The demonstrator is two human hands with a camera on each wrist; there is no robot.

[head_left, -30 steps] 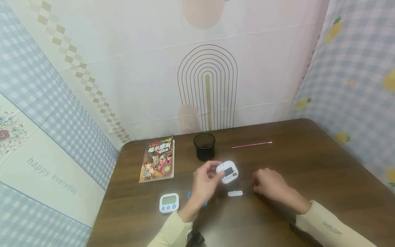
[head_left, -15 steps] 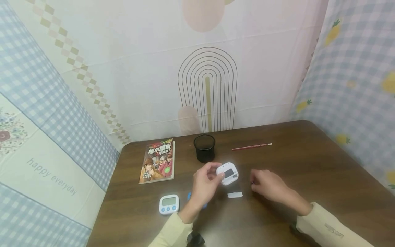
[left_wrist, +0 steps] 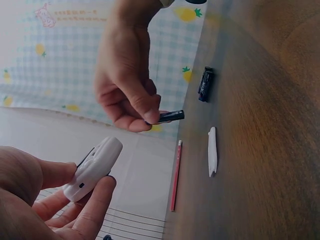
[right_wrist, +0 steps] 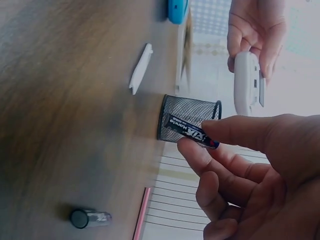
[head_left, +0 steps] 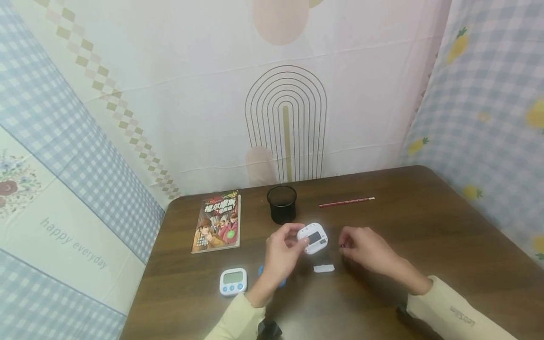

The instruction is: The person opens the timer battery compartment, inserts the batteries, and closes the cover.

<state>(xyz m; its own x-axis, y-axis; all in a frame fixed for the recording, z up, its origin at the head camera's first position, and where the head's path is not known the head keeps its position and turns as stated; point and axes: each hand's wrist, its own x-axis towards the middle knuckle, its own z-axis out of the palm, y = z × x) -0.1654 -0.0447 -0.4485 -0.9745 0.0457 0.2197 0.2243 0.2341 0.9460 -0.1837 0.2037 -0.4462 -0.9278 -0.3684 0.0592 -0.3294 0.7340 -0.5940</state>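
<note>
My left hand (head_left: 282,252) holds a white digital timer (head_left: 314,238) by its edge, its back with the uncovered battery compartment turned up. Between thumb and fingertips, my right hand (head_left: 369,250) pinches a small dark battery (right_wrist: 192,131), a short gap to the right of the timer. A second dark battery (left_wrist: 205,84) lies on the table, hidden from the head view. The white battery cover (head_left: 324,268) lies below the timer, between both hands. At left, another white timer (head_left: 233,282) with blue buttons lies screen up.
A blue object (right_wrist: 177,11) is mostly hidden behind my left wrist in the head view. Further back stand a black mesh pen holder (head_left: 282,204), a comic-style book (head_left: 216,222) at left, and a red pencil (head_left: 346,202) at right, all on the brown table (head_left: 446,226).
My right hand has moved slightly left toward the held timer, and the dark battery end now shows at its fingertips. The left hand and timer have stayed nearly still.
</note>
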